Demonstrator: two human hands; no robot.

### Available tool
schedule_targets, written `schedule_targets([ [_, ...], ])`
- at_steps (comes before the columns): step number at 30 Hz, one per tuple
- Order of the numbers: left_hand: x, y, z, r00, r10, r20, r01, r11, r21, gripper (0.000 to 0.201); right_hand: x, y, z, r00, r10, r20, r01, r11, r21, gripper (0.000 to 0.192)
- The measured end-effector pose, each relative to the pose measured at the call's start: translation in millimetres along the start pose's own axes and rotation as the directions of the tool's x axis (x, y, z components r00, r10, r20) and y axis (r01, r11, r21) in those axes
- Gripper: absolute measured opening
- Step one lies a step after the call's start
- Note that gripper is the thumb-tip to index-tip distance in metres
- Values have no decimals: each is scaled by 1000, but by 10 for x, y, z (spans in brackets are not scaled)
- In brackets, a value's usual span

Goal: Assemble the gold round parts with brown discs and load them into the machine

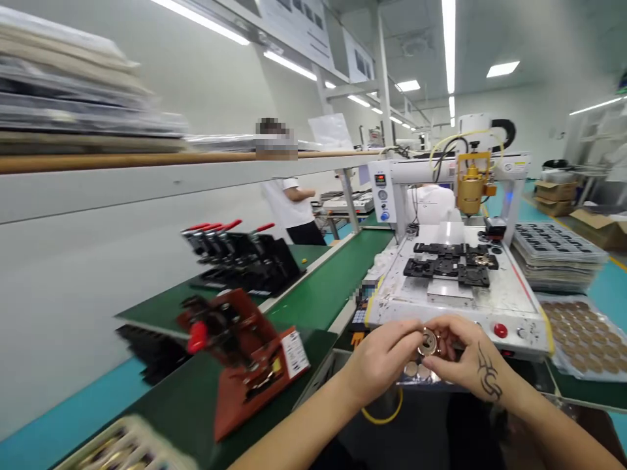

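Note:
My left hand [379,359] and my right hand [467,356] meet in front of me, both pinching a small round metal disc [430,341] between the fingertips. The disc is silvery with a hole in its middle. Two similar round discs [416,371] lie just below the hands. Right behind the hands stands a white benchtop machine [509,301] with black fixtures [450,264] on its plate, a yellow head [471,183] above and a red button [500,330] on its front.
A red toggle-clamp jig [245,356] sits on the green conveyor belt [323,290] at left, black clamp jigs [240,258] behind it. Stacked trays [558,254] and a tray of brown discs [585,336] lie at right. Another person [294,202] stands farther along the line.

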State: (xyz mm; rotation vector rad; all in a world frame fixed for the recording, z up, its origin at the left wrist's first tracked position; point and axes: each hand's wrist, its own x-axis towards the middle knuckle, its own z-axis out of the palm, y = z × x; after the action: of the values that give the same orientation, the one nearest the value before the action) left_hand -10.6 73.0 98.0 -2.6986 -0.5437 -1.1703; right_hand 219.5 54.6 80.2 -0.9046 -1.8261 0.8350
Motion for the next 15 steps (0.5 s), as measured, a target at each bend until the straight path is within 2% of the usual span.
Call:
schedule_targets([
  [4, 584, -325, 269, 987, -155, 41, 159, 977, -139, 30, -158, 145, -563, 973, 64, -222, -100, 983, -154, 32],
  [6, 1015, -566, 470, 962, -231, 143, 253, 955, -155, 21, -256, 172, -840, 937, 68, -343, -157, 959, -237, 30],
  [8, 1476, -804, 742, 895, -315, 316, 357, 931, -82, 21, -366, 158, -1049, 900, 42, -434, -193, 931, -311, 30],
  [11, 2064, -1097, 1223, 845, -318, 429, 368, 929, -35, 27, -577, 102, -1237, 863, 20, -504, -229, 906, -356, 35],
  [13, 2319, -1239, 1507, 800, -329, 503, 380, 925, 0, 30, -763, 74, -1325, 844, 40, -535, -265, 898, -351, 39],
  [15, 2469, -1348, 1706, 735, -336, 589, 392, 919, 35, 32, -968, 64, -1421, 812, 67, -580, -307, 894, -327, 43],
])
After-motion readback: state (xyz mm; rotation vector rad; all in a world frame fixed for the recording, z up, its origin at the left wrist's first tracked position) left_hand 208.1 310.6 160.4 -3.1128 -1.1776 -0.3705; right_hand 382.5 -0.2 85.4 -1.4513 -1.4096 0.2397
